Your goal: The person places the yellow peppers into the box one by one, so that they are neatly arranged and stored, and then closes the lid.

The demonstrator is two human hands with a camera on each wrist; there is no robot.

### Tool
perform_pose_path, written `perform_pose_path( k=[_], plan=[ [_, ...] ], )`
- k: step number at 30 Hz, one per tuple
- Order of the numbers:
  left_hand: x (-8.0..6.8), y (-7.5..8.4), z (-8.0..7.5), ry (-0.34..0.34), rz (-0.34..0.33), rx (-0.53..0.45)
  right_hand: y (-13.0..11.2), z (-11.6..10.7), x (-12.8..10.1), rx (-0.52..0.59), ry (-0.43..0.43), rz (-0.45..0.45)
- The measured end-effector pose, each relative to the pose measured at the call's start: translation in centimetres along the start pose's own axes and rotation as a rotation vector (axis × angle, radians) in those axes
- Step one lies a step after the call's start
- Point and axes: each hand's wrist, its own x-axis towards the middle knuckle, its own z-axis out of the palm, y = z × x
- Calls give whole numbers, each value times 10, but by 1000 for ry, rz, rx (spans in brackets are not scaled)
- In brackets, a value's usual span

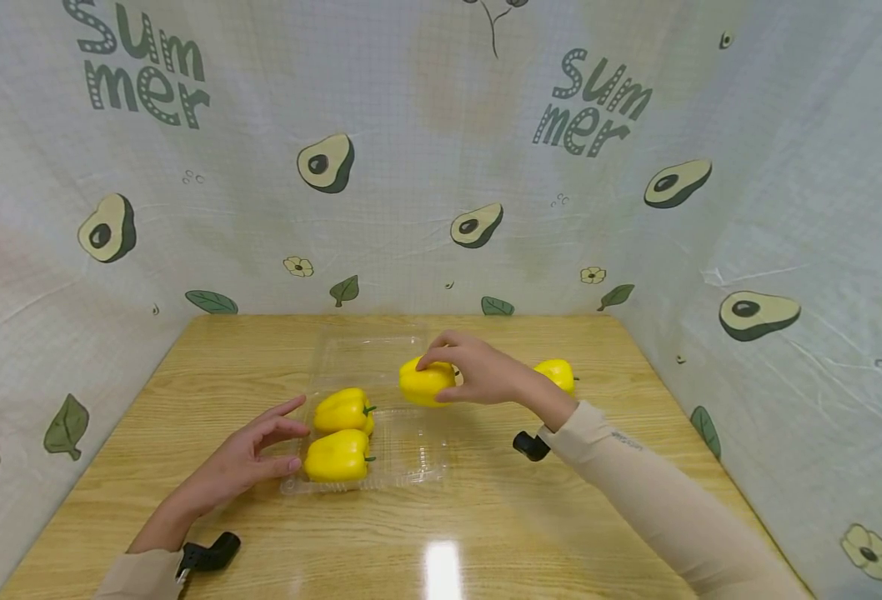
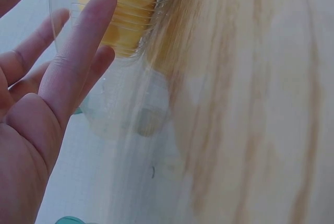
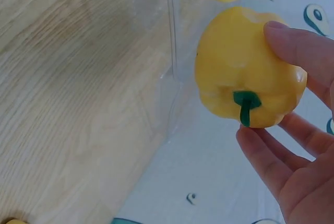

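My right hand [image 1: 482, 371] grips a yellow bell pepper [image 1: 424, 385] between thumb and fingers, above the clear plastic clamshell box [image 1: 407, 450]. In the right wrist view, the held pepper's green stem [image 3: 246, 105] points toward the camera. Yellow peppers lie in the left part of the box, with a near pepper [image 1: 338, 457] and a far pepper [image 1: 342, 410] showing their stems to the right. My left hand [image 1: 249, 450] is beside the box's left wall, fingers apart and loosely bent, with nothing in its grasp. From the left wrist, its fingers overlap the box's ribbed wall [image 2: 122, 18].
Another yellow pepper [image 1: 557, 375] lies on the wooden table [image 1: 531, 517] to the right, partly behind my right wrist. The box's lid [image 1: 366, 354] lies folded back toward the rear. Printed cloth [image 1: 411, 250] encloses the back and both sides of the table.
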Motion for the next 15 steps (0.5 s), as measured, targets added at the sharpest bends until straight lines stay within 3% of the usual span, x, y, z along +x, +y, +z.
perform_pose_path(
  k=[15],
  plan=[
    [-1,1,0,-9,-2,-20,-15,16,23,-9,-75,-29]
  ],
)
